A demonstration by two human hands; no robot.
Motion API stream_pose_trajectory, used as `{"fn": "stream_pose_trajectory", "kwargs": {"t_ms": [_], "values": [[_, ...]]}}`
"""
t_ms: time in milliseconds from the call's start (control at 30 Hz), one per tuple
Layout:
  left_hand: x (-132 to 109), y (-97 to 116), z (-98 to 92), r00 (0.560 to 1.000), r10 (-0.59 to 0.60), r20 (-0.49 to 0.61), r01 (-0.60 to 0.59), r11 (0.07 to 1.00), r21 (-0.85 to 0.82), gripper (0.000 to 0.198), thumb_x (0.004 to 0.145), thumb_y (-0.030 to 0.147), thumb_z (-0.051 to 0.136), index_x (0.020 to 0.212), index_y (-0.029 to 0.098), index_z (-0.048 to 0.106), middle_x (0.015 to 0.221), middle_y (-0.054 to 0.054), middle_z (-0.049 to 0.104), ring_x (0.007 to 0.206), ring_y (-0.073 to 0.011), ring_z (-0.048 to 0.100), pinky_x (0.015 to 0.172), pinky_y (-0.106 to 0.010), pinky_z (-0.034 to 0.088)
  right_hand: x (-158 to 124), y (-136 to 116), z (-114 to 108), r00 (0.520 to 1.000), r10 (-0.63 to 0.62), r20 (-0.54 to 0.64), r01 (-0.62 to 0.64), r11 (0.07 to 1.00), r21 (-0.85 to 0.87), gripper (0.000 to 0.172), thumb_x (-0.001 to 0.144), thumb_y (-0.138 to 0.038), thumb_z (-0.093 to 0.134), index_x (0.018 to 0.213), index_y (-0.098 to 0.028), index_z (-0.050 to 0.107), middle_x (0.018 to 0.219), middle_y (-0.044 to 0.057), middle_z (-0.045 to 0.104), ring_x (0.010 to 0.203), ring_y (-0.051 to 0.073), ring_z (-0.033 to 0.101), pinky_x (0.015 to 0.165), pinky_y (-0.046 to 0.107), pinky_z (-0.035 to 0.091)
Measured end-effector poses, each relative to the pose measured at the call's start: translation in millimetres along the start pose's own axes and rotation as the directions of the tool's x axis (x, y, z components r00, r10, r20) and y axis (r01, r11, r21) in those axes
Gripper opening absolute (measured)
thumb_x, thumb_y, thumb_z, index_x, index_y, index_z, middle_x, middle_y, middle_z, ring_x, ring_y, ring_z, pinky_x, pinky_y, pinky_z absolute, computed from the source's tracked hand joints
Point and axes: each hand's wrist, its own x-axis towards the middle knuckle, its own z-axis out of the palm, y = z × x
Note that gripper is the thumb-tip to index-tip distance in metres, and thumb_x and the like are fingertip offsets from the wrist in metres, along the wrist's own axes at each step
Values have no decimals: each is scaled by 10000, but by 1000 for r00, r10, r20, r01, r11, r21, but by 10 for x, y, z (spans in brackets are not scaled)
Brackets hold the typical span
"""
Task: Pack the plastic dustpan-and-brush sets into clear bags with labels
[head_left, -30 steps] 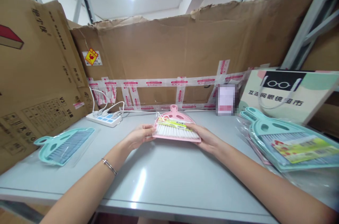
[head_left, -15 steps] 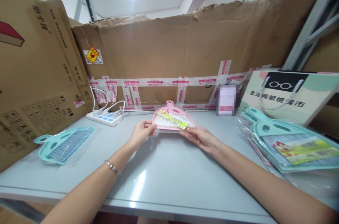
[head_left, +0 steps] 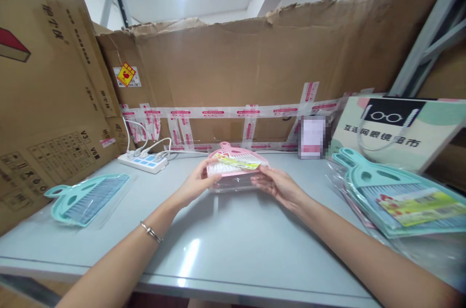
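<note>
A pink dustpan and brush set [head_left: 223,168] in a clear plastic bag is held over the middle of the table, handle pointing away. A yellow-green label [head_left: 240,161] lies across its white bristles. My left hand [head_left: 196,183] grips the left edge, thumb at the front and the other fingers partly hidden behind it. On the right edge, my right hand [head_left: 281,186] pinches the pan's corner and bag. Below the pan's front edge, the loose end of the clear bag [head_left: 235,185] hangs down between my hands.
A bagged teal dustpan set [head_left: 87,201] lies at the left. More teal sets [head_left: 386,177] are stacked at the right, before a paper bag [head_left: 400,128]. A power strip [head_left: 143,160] and a blurred phone-like object [head_left: 312,138] stand at the back against a cardboard wall [head_left: 218,65].
The pink set has tilted, so it looks flatter and more bag shows beneath it. My left hand has shifted up along the left edge; my right hand has slid slightly up and right.
</note>
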Motion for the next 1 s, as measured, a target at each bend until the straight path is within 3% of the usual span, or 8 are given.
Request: {"fn": "stream_pose_trajectory", "kwargs": {"t_ms": [167, 333, 467, 600, 667, 800, 900, 1000], "values": [[21, -31, 27, 999, 36, 16, -35, 997, -64, 650, 711, 331, 681, 1291, 228, 407, 1281, -113, 474, 1049, -223, 522, 803, -346, 513, -7, 14, 3, 997, 33, 68, -30, 999, -38, 125, 809, -238, 575, 847, -129, 623, 726, 80, 712, 597, 137, 658, 587, 225, 562], [-20, 22, 30, 989, 115, 95, -118, 993, 29, 622, 708, 314, 687, 1270, 236, 433, 1301, -111, 465, 1046, -211, 520, 801, -308, 469, 81, 62, -56, 991, 2, -133, -18, 992, -124, 122, 784, -218, 608, 713, -118, 600, 500, 42, 638, 395, 88, 550, 416, 163, 473], [-38, 6, 47, 959, 159, 234, -189, 975, 114, 852, 491, 236, 830, 1244, 258, 431, 1314, -117, 449, 1120, -247, 477, 873, -321, 414, 130, 48, -101, 973, -70, -221, 36, 987, -157, 270, 775, -316, 615, 570, -168, 520, 352, 1, 522, 299, 83, 451, 313, 164, 362], [4, -56, 53, 982, 186, -28, -174, 957, 232, 602, 530, 330, 802, 1038, 210, 501, 1082, -60, 552, 914, -185, 522, 799, -285, 403, 115, 31, -92, 987, -140, -75, 119, 963, -241, 252, 762, -343, 623, 607, -161, 544, 430, 27, 585, 360, 97, 508, 383, 186, 417], [29, -52, 31, 946, 246, -213, -177, 938, 297, 379, 634, 391, 722, 884, 192, 520, 914, -21, 562, 826, -162, 502, 764, -271, 386, 85, 37, -82, 978, -188, 93, 205, 951, -232, 250, 696, -337, 685, 824, -147, 585, 638, 49, 683, 505, 124, 608, 505, 210, 488], [29, 24, -17, 845, 383, -374, -256, 903, 346, 251, 725, 420, 623, 710, 196, 511, 714, 7, 517, 746, -158, 469, 743, -262, 366, 9, 75, -63, 868, -309, 388, 383, 915, -129, 1026, 409, -187, 843, 1296, -228, 329, 1158, 88, 626, 931, 188, 641, 794, 289, 506], [2, 51, 8, 835, 400, -379, -282, 901, 329, 243, 709, 419, 634, 709, 201, 527, 695, 8, 508, 731, -159, 468, 737, -258, 371, 0, 93, -38, 880, -384, 278, 431, 893, -131, 1178, 442, -208, 841, 1390, -247, 143, 1136, 95, 637, 936, 195, 638, 807, 321, 499], [-1, 18, 80, 885, 355, -300, -292, 927, 234, 330, 720, 406, 624, 976, 216, 539, 836, -12, 573, 803, -167, 512, 777, -270, 395, 47, 73, -19, 913, -404, 62, 409, 899, -155, 914, 563, -326, 785, 1327, -197, 299, 855, 41, 710, 761, 182, 659, 715, 308, 512]]}}
